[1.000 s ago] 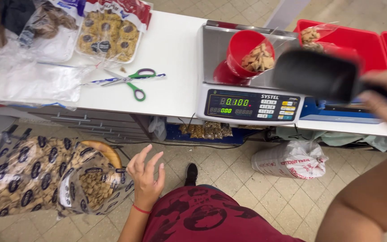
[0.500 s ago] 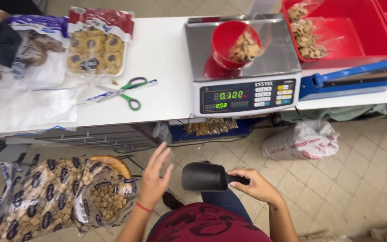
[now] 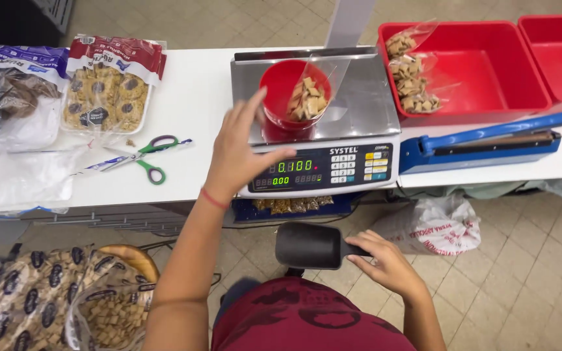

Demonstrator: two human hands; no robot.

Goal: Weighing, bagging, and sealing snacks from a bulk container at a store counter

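My left hand point(image 3: 240, 153) is stretched out with fingers apart over the front of a digital scale point(image 3: 320, 123), just short of a red cup point(image 3: 285, 97). The cup stands on the scale's steel pan and holds a clear bag of small tan biscuit squares point(image 3: 307, 99). My right hand point(image 3: 388, 263) grips the handle of a black scoop point(image 3: 310, 246), held low above my lap in a dark red garment.
On the white counter point(image 3: 190, 110) lie green-handled scissors point(image 3: 147, 156), a pack of round cookies point(image 3: 108, 84), clear bags and a blue bar sealer point(image 3: 489, 140). A red tray point(image 3: 489, 68) holds filled bags. A large open bag of biscuit squares point(image 3: 99, 312) sits on the floor at left.
My left hand rose from near the floor bag up to the scale and cup. My right hand brought the black scoop down from counter height to my lap.
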